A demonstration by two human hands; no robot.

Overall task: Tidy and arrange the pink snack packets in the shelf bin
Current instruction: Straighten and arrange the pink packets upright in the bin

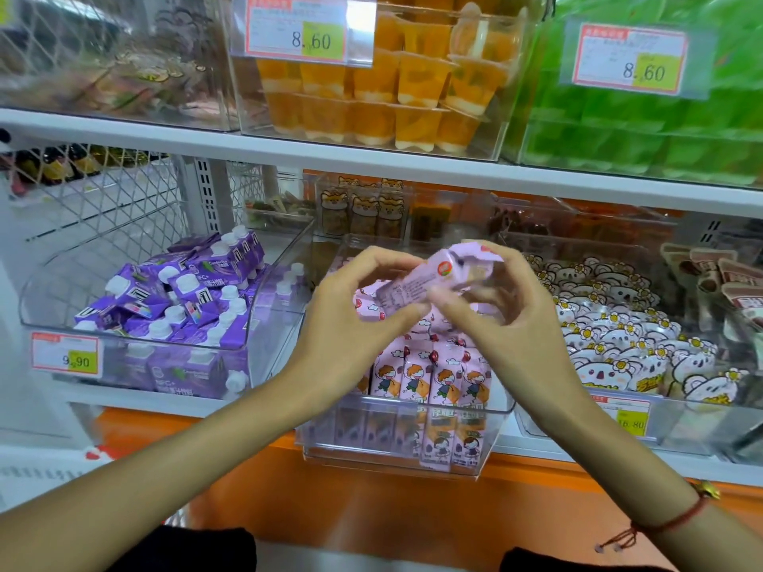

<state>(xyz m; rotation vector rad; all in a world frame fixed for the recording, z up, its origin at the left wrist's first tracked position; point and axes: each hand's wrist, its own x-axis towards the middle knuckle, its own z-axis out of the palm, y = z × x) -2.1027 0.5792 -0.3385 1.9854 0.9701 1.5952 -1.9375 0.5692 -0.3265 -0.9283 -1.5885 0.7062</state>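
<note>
Your left hand (pixel 351 319) and right hand (pixel 508 311) both pinching one glossy pink packet (pixel 429 276) held lengthwise above the clear plastic bin (pixel 491 431), flat pink packets (pixel 429 375) standing upright in rows inside, purple cartons (pixel 173 299) in the rounded bin left.

Retail shop: white shelves (pixel 371 158) carry clear bins (pixel 413 456) of packaged snacks, each fronted by a printed price tag (pixel 297 28).
</note>
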